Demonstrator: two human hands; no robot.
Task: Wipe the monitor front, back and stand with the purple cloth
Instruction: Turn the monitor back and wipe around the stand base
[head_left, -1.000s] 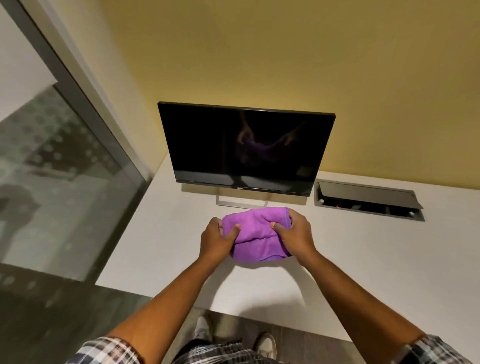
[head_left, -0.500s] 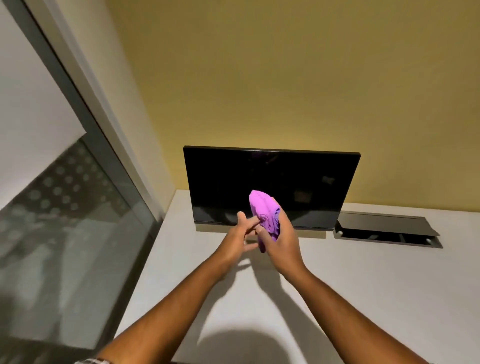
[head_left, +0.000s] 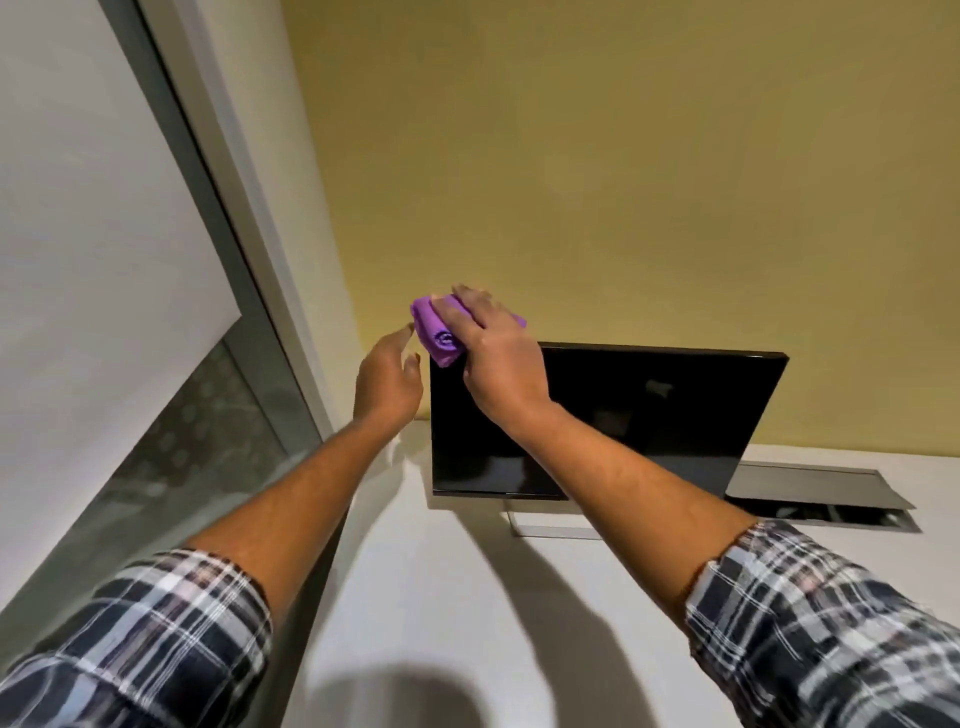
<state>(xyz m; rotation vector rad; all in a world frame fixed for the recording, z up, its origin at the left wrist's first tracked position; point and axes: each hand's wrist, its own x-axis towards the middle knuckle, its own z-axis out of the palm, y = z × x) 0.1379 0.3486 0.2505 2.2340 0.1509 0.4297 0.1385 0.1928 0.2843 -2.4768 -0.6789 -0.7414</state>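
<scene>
A person's right hand (head_left: 496, 358) now presses the bunched purple cloth (head_left: 439, 332) to the top left corner of the monitor (head_left: 623, 415), fingers curled over the wad and clamped on it. A second ago both hands held the cloth folded flat, low over the white desk (head_left: 441, 587) in front of the screen; half a second ago it was being passed into the right hand alone. It has since risen from desk height to the monitor's upper edge, and the view has swung up with it. Part of the cloth shows past the fingertips, over the top edge of the panel; the rest pokes out on the thumb side against the dark glass.

The left hand (head_left: 387, 382) has let go and hovers just beside the monitor's left edge, fingers loosely apart and holding nothing; whether it touches the frame cannot be told.

The shift suggests that folding is over and wiping of the front is beginning at this corner. The screen below the fingers looks untouched, and the stand (head_left: 553, 530), visible under the lower bezel, and the back are still to be done. An open cable hatch (head_left: 810, 496) sits in the desk well to the far side of the right hand.
</scene>
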